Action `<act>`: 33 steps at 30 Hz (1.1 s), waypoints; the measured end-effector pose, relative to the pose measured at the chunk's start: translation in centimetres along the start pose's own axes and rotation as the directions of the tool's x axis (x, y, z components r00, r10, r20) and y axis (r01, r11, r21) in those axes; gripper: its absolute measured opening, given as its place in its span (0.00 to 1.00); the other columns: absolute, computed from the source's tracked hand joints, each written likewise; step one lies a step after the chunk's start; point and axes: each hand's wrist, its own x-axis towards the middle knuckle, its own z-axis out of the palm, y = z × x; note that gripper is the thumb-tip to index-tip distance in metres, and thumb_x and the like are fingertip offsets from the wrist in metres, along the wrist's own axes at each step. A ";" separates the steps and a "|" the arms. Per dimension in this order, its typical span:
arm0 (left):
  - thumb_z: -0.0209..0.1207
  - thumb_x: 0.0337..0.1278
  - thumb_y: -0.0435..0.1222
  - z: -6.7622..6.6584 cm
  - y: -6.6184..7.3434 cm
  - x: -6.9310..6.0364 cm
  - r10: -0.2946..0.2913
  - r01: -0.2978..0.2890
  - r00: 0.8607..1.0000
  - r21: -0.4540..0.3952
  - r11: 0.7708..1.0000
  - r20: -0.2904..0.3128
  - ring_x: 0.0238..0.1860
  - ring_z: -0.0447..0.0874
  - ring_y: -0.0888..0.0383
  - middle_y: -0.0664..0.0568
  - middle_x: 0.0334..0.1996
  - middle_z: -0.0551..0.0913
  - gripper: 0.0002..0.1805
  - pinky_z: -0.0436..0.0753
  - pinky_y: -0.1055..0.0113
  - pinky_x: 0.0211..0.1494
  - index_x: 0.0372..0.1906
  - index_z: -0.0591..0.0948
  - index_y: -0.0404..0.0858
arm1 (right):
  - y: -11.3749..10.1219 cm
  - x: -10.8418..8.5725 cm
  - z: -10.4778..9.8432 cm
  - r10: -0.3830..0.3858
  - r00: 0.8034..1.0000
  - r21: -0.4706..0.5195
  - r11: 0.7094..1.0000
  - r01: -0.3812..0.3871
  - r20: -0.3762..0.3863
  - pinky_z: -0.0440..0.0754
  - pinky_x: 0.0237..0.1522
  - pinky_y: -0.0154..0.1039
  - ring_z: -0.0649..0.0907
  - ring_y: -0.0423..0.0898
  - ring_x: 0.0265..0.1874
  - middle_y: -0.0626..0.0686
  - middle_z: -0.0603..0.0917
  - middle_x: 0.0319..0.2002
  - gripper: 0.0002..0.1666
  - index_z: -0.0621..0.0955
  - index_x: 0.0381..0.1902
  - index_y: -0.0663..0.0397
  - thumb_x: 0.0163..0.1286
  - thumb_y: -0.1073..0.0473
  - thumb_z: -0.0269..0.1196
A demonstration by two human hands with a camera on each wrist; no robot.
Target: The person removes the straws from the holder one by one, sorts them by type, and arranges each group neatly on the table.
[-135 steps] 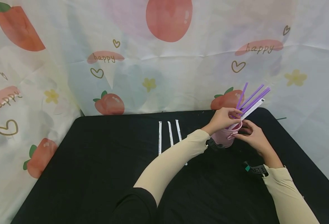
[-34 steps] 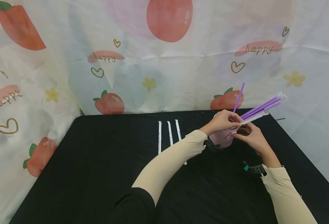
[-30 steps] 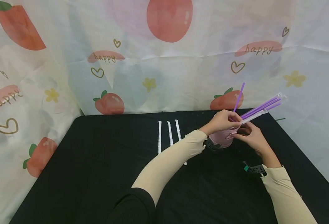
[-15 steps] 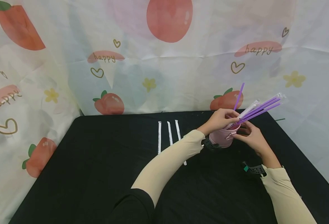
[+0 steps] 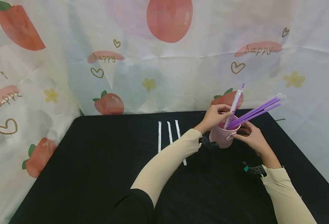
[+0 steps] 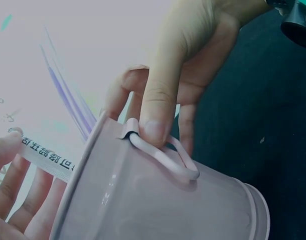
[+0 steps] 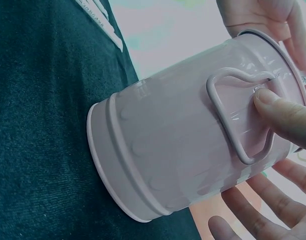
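My left hand point(image 5: 213, 116) pinches a white paper-wrapped straw point(image 5: 235, 102) near the mouth of a pink metal bucket point(image 5: 220, 137). The straw stands nearly upright, its lower end inside the rim. In the left wrist view, my left fingers point(image 6: 23, 195) hold the printed wrapper point(image 6: 48, 157) beside the rim. My right hand point(image 5: 252, 138) grips the bucket at its right side, the thumb point(image 7: 285, 115) by the wire handle point(image 7: 224, 112). Several purple straws point(image 5: 258, 112) lean right out of the bucket, under a clear plastic tip; one more stands behind the wrapped straw.
Three wrapped straws point(image 5: 159, 137) lie side by side on the black-covered table point(image 5: 105, 168), partly hidden by my left forearm point(image 5: 167, 165). A fruit-patterned cloth point(image 5: 175, 74) hangs behind and to the left. The bucket stands near the table's back right.
The wrapped straw has swung from leaning right to nearly upright, and my left hand has shifted left and up with it. Most purple straws now lean further right than earlier. My right hand stays on the bucket.
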 end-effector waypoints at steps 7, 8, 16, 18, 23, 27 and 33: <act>0.60 0.59 0.35 -0.5 0.1 -0.1 -0.016 0.011 0.996 -0.059 0.998 -0.087 0.37 0.85 0.60 0.44 0.41 0.86 0.11 0.80 0.80 0.37 0.45 0.83 0.35 | 0.1 0.0 0.1 0.000 1.000 0.006 1.000 0.000 -0.001 0.74 0.39 0.16 0.71 0.16 0.42 0.55 0.72 0.55 0.42 0.58 0.69 0.62 0.63 0.60 0.64; 0.60 0.59 0.35 -0.6 0.2 -0.1 -0.027 0.020 0.995 -0.068 0.997 -0.096 0.37 0.85 0.62 0.44 0.42 0.86 0.12 0.80 0.81 0.38 0.45 0.82 0.35 | 0.1 0.0 0.1 0.000 1.000 0.006 1.000 0.000 -0.002 0.74 0.39 0.16 0.71 0.16 0.42 0.53 0.72 0.55 0.42 0.58 0.69 0.62 0.63 0.59 0.64; 0.60 0.59 0.35 -1.1 0.7 0.3 -0.085 0.064 0.983 -0.128 0.990 -0.165 0.36 0.83 0.63 0.42 0.42 0.86 0.12 0.81 0.80 0.38 0.47 0.82 0.35 | 0.1 0.0 0.1 -0.015 1.000 0.024 1.000 0.016 -0.010 0.74 0.39 0.15 0.72 0.17 0.41 0.34 0.69 0.49 0.40 0.59 0.68 0.63 0.63 0.59 0.64; 0.60 0.59 0.34 -1.2 0.8 0.4 -0.078 0.053 0.980 -0.138 0.989 -0.182 0.38 0.84 0.61 0.42 0.42 0.85 0.12 0.81 0.81 0.38 0.47 0.82 0.34 | 0.1 0.1 0.1 -0.016 1.000 0.022 1.000 0.016 -0.010 0.74 0.39 0.15 0.72 0.17 0.41 0.35 0.70 0.49 0.40 0.59 0.68 0.63 0.63 0.59 0.64; 0.59 0.60 0.33 -1.6 1.1 0.3 -0.066 0.019 0.975 -0.219 0.976 -0.210 0.42 0.85 0.49 0.38 0.42 0.84 0.12 0.84 0.76 0.36 0.47 0.81 0.32 | 0.2 0.0 0.2 -0.014 1.000 0.020 1.000 0.014 -0.011 0.74 0.39 0.15 0.72 0.17 0.41 0.32 0.69 0.47 0.40 0.59 0.68 0.63 0.63 0.59 0.64; 0.59 0.60 0.31 -2.0 1.5 0.4 -0.090 0.012 0.970 -0.323 0.946 -0.227 0.41 0.85 0.43 0.34 0.43 0.83 0.13 0.86 0.62 0.39 0.48 0.80 0.29 | 0.3 0.1 0.2 -0.019 1.000 0.024 1.000 0.019 -0.008 0.74 0.39 0.15 0.72 0.17 0.41 0.30 0.68 0.47 0.41 0.59 0.69 0.62 0.64 0.59 0.64; 0.58 0.60 0.30 -2.8 2.3 0.8 -0.090 -0.011 0.968 -0.396 0.918 -0.236 0.33 0.85 0.57 0.33 0.43 0.82 0.13 0.86 0.59 0.38 0.48 0.79 0.28 | 0.2 0.1 0.2 -0.021 1.000 0.016 1.000 0.021 -0.018 0.74 0.39 0.15 0.73 0.17 0.40 0.32 0.69 0.47 0.40 0.60 0.68 0.63 0.63 0.59 0.65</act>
